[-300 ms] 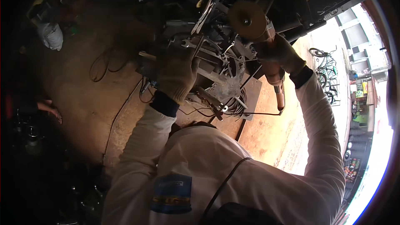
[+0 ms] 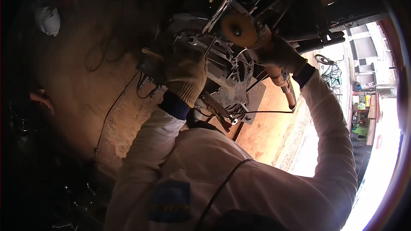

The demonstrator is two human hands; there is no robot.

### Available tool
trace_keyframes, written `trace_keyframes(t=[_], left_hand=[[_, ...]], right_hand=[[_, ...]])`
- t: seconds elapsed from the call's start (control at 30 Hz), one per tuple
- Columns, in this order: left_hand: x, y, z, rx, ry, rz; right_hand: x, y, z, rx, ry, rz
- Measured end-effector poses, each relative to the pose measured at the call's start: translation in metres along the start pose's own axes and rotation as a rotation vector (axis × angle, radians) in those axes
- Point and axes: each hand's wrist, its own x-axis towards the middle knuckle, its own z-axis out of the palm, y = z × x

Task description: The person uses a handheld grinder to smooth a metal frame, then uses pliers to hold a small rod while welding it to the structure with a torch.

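Note:
My right hand (image 2: 286,54), in a dark work glove, is closed around an angle grinder (image 2: 280,79). Its round tan disc (image 2: 239,29) faces up over the cluttered workbench. My left hand (image 2: 186,72), in a knitted glove, is closed at the bench's left side. A thin metal strip (image 2: 209,46) stands up beside its fingers, but what the hand grips is hidden. Just beyond that hand lies an open-ended wrench (image 2: 198,42), among other metal tools. A grey metal plate (image 2: 227,90) sits between my forearms.
A dark cable (image 2: 269,111) runs from the grinder's rear to a coil by the bench. Another cord (image 2: 112,122) crosses the dirt floor at left. Bicycles (image 2: 332,75) stand in bright light at right. Someone's bare foot (image 2: 41,99) shows at far left, near a white sack (image 2: 48,20).
The grinder and its disc have shifted left and slightly nearer, closer to my left hand. My left hand has moved slightly right. The whole view has shifted a little.

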Motion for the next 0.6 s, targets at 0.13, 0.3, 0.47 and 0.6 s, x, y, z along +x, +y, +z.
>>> trace_keyframes(t=[0.13,0.3,0.47,0.6], left_hand=[[0.016,-0.019,-0.024,-0.903,-0.046,-0.331],[0.016,-0.021,-0.026,-0.943,-0.111,-0.322],[0.018,-0.018,-0.027,-0.941,-0.063,-0.348],[0.021,-0.017,-0.031,-0.942,-0.112,-0.377]], right_hand=[[0.009,0.013,0.000,0.084,-0.032,-0.065],[0.024,0.026,0.000,-0.121,-0.034,-0.179],[0.031,0.045,0.002,-0.014,-0.076,-0.079],[0.029,0.037,0.005,0.045,-0.048,-0.046]])
